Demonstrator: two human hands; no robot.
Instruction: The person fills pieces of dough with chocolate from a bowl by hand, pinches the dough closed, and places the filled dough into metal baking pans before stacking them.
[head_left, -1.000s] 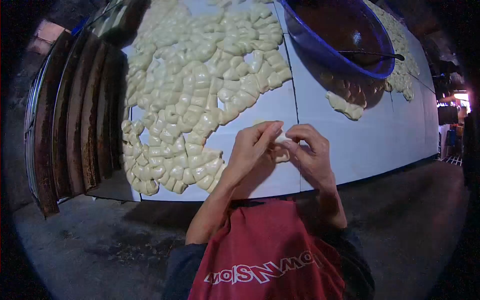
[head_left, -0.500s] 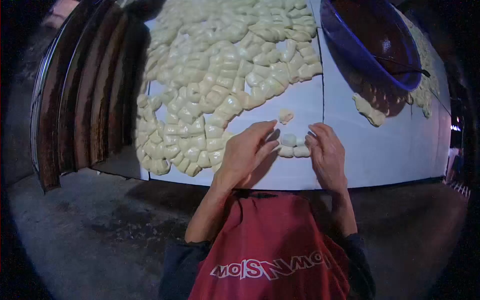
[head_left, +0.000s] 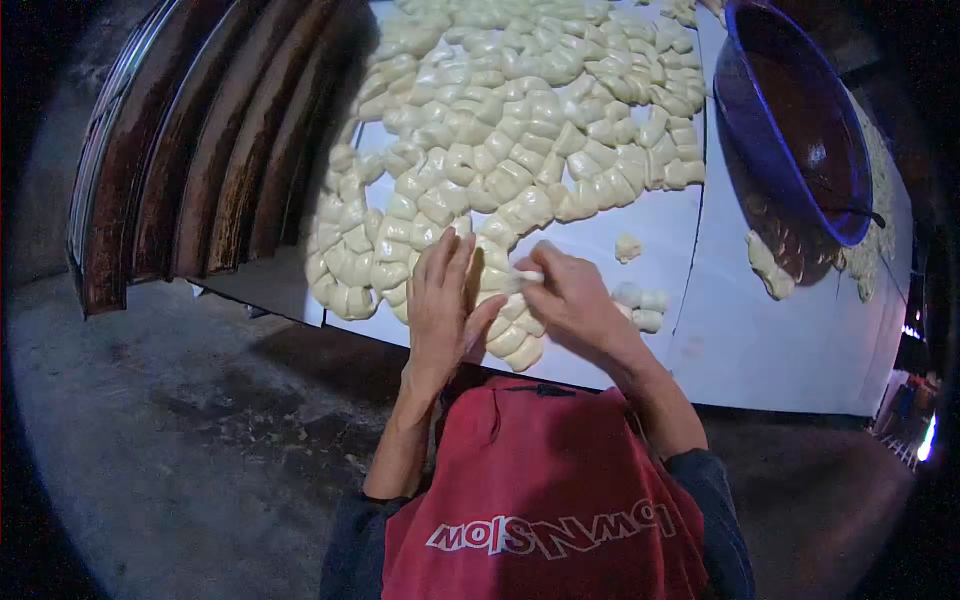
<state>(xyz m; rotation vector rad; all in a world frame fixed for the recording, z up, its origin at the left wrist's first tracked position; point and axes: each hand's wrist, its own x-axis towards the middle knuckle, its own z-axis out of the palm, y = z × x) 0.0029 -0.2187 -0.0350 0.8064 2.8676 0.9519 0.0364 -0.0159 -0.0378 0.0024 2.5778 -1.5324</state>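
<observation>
A wide spread of glossy, pale dough pieces [head_left: 510,180] lies pressed together on the white tabletop. My left hand [head_left: 440,300] rests at the near edge of this spread, fingers stretched out over the dough and thumb held apart. Just to its right, my right hand [head_left: 575,295] is closed in a pinch on a small dough piece [head_left: 524,276], which is partly hidden by the fingers. Beyond the right wrist sit a few whiter dough pieces [head_left: 645,302], partly covered by the hand. A small rough lump of dough [head_left: 628,248] lies alone above them.
A large purple basin [head_left: 860,225] with dark contents and a thin-handled utensil stands at the right. Beside it are a dough strip [head_left: 768,265] and more scraps [head_left: 868,268]. Curved brown trays [head_left: 225,150] stand stacked at the left. The table's front edge runs close to my apron.
Both hands have moved left, from around the small white pieces to the near edge of the dough spread. My right hand now pinches a dough piece. The view has shifted.
</observation>
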